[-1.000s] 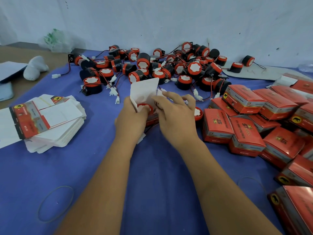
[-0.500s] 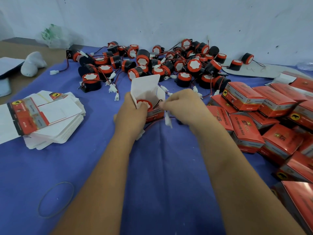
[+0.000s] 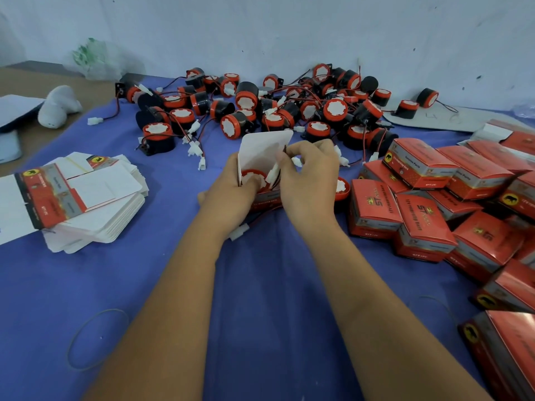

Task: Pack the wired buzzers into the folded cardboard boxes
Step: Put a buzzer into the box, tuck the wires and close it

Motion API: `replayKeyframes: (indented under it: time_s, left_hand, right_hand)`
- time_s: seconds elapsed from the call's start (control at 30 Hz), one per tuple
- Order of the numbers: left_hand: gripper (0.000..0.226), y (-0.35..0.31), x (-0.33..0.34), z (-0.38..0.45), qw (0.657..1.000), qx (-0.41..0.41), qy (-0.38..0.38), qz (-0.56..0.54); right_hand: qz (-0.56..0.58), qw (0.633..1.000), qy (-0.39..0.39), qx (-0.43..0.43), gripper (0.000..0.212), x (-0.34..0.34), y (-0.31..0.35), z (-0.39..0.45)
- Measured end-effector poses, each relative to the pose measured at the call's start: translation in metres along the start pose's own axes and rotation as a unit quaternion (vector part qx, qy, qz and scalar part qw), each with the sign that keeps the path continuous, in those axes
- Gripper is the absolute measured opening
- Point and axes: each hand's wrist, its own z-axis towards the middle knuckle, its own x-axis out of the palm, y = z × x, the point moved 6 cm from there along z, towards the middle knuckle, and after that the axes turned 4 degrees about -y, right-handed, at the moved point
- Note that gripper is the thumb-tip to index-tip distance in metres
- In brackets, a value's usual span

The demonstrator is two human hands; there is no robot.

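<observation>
Two bare forearms reach forward over the blue cloth-covered tabletop (image 3: 260, 299). A thin rubber-band loop (image 3: 97, 340) lies flat on the cloth near the left arm.

The left hand (image 3: 231, 192) is curled round the side of a small red cardboard box with a white open flap (image 3: 262, 157), and its thumb rests on the round red-and-white buzzer (image 3: 253, 178) sitting inside the box. The right hand (image 3: 311, 175) has its fingers bent and pinches the buzzer's thin wire with its white plastic plug (image 3: 273, 173) just above the box opening. Another white plug (image 3: 240, 231) pokes out under the left wrist; I cannot tell which buzzer it belongs to.

To the left sits a stack of flat, unfolded white and red cardboard boxes (image 3: 86, 204). To the right is a heap of closed red boxes (image 3: 428, 215), lying at many angles and touching each other.

Farther back, a big pile of loose black-and-red round buzzers with tangled wires (image 3: 275, 111) spreads across the cloth up to the pale wall (image 3: 289, 30). A crumpled clear plastic bag with green marks (image 3: 98, 60) lies at the far left by the wall.
</observation>
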Motion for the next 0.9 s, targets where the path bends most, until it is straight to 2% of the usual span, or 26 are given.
replayKeyframes:
  time_s: [0.07, 0.13, 0.27, 0.33, 0.4, 0.47, 0.6, 0.7, 0.83, 0.9]
  left_hand:
    - [0.024, 0.000, 0.001, 0.000, 1.000, -0.004, 0.017, -0.019]
    - [0.026, 0.002, 0.001, -0.001, 0.999, -0.011, 0.021, -0.039]
    - [0.036, 0.004, 0.002, 0.000, 0.999, -0.012, 0.005, -0.044]
    - [0.029, 0.005, 0.002, 0.001, 0.999, -0.013, -0.003, -0.048]
    - [0.024, 0.005, 0.002, 0.000, 0.999, -0.011, -0.018, -0.049]
    - [0.025, 0.004, 0.003, -0.001, 0.999, -0.002, -0.028, -0.045]
    - [0.023, 0.003, 0.002, -0.002, 0.998, 0.003, -0.034, -0.043]
    - [0.019, 0.001, 0.001, -0.004, 0.997, -0.013, -0.028, -0.068]
    - [0.031, 0.000, 0.001, -0.005, 0.996, -0.017, -0.026, -0.083]
    - [0.031, 0.002, 0.001, -0.003, 0.997, -0.012, -0.032, -0.072]
  right_hand:
    - [-0.053, 0.996, -0.027, -0.073, 0.004, -0.005, 0.003, -0.001]
    - [-0.120, 0.984, -0.021, -0.129, 0.005, -0.007, 0.003, -0.001]
    - [-0.155, 0.967, 0.086, -0.181, 0.007, 0.000, -0.003, -0.005]
    - [-0.132, 0.964, 0.127, -0.193, 0.008, 0.003, -0.004, -0.008]
    - [-0.086, 0.965, 0.152, -0.194, 0.007, 0.006, -0.002, -0.012]
    - [-0.050, 0.970, 0.147, -0.187, 0.005, 0.006, -0.001, -0.015]
    - [-0.015, 0.970, 0.158, -0.183, 0.018, 0.009, 0.004, -0.023]
    - [0.003, 0.970, 0.172, -0.174, 0.018, 0.009, 0.004, -0.024]
    - [-0.009, 0.966, 0.174, -0.193, 0.010, 0.006, 0.007, -0.028]
    - [0.060, 0.978, 0.159, -0.124, 0.006, 0.001, 0.003, -0.028]
